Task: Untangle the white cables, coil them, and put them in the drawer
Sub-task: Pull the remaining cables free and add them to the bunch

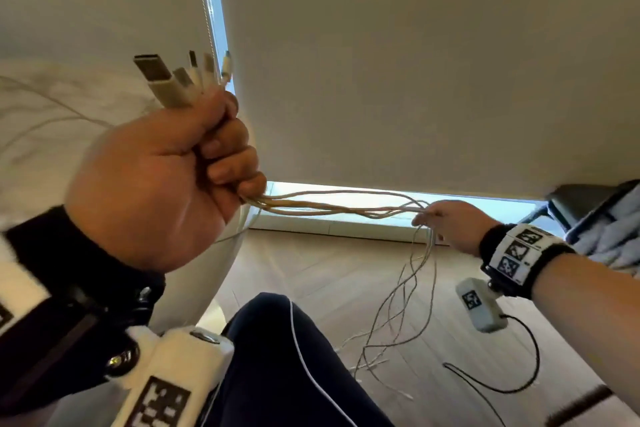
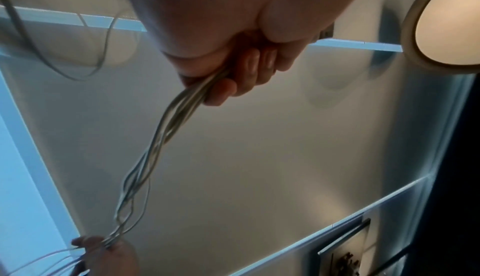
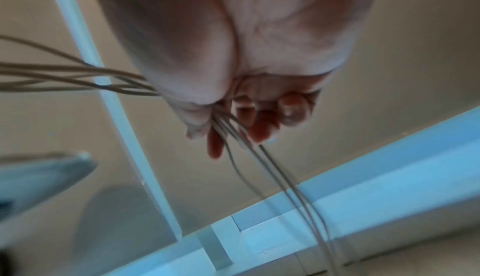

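My left hand [image 1: 194,163] is a fist raised close to the camera, gripping a bundle of several white cables [image 1: 332,206] just below their plug ends [image 1: 173,80], which stick up above the fist. The strands stretch rightward to my right hand [image 1: 446,224], which pinches them between thumb and fingers. Past that hand the loose tails [image 1: 401,305] hang down to the wooden floor. In the left wrist view the cables [image 2: 166,137] leave the left hand [image 2: 233,75] and run down to the right hand [image 2: 103,251]. In the right wrist view the strands [image 3: 259,167] pass through the right hand [image 3: 233,122]. No drawer is in view.
A white table edge [image 1: 194,288] curves at the left, with another thin cable [image 1: 52,107] lying on its marbled top. Pale roller blinds [image 1: 415,62] fill the background. My dark trouser leg [image 1: 277,357] sits below. A black wrist-camera cord [image 1: 502,374] loops at the right, beside a dark chair [image 1: 588,208].
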Tool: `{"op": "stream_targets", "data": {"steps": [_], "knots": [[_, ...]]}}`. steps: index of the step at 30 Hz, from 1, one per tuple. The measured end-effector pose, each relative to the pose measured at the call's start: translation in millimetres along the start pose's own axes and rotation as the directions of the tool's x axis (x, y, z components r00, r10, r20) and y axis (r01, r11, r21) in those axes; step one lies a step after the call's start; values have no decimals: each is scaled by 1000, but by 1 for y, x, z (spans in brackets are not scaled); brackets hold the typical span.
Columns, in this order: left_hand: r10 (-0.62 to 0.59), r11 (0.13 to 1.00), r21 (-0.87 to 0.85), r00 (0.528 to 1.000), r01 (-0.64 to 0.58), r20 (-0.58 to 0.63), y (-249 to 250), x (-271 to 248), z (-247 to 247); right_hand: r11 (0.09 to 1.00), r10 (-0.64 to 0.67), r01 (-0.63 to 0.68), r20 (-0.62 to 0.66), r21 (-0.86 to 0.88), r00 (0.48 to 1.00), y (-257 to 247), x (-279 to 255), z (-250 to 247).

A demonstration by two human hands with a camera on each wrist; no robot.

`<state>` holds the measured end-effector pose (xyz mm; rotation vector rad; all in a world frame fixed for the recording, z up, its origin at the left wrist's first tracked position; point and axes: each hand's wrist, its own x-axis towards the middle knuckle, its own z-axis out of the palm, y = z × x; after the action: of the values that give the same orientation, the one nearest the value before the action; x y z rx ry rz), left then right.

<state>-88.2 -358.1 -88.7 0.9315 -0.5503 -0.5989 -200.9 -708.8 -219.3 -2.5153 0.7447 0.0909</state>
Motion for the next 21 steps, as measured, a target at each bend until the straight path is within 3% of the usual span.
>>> {"op": "stream_targets", "data": {"steps": [2, 3, 5, 7, 8, 9, 11, 12, 13, 14, 16, 17, 18, 19, 21], "knots": [[-20, 1000, -11, 1000, 20, -7, -7, -3, 6, 980, 69, -49, -103, 191, 992, 9, 0, 3], [-31, 999, -23, 1000, 31, -7, -10, -5, 8, 977, 86, -68, -83, 200, 993, 13, -1, 9], [-56, 998, -39, 998, 55, -10, -16, -9, 10, 995, 76, -80, 78, 54, 994, 20, -8, 30], [-85, 996, -26, 996, 84, -32, -23, -14, 11, 993, 67, -39, 259, -111, 964, 30, -20, 64], [-101, 995, -12, 994, 100, -44, -27, -17, 12, 987, 106, -48, 386, -155, 916, 33, -29, 82], [-120, 993, 4, 991, 120, -54, -31, -21, 12, 980, 162, -74, 529, -183, 833, 31, -38, 96], [-164, 984, 58, 984, 167, -64, -37, -27, 11, 966, 257, -153, 754, -207, 605, 21, -54, 109], [-185, 976, 103, 981, 191, -63, -38, -30, 10, 974, 229, -133, 791, -186, 568, 11, -57, 104], [-203, 966, 154, 978, 209, -53, -40, -33, 9, 989, 143, -68, 768, -129, 625, -5, -57, 93], [-217, 955, 201, 975, 220, -37, -41, -35, 10, 999, 30, -6, 696, -37, 717, -26, -59, 75], [-240, 938, 257, 971, 234, -5, -41, -39, 14, 939, -230, 74, 454, 335, 861, -70, -69, 40], [-250, 933, 270, 968, 238, 8, -42, -40, 16, 838, -347, 142, 313, 527, 884, -92, -75, 26], [-254, 930, 281, 967, 238, 19, -41, -41, 19, 723, -452, 211, 219, 658, 865, -115, -84, 14], [-253, 925, 301, 967, 234, 26, -41, -43, 22, 649, -520, 270, 156, 711, 840, -139, -94, 5], [-240, 907, 366, 970, 210, 38, -39, -45, 25, 586, -598, 382, 65, 714, 799, -184, -115, -3]]}}
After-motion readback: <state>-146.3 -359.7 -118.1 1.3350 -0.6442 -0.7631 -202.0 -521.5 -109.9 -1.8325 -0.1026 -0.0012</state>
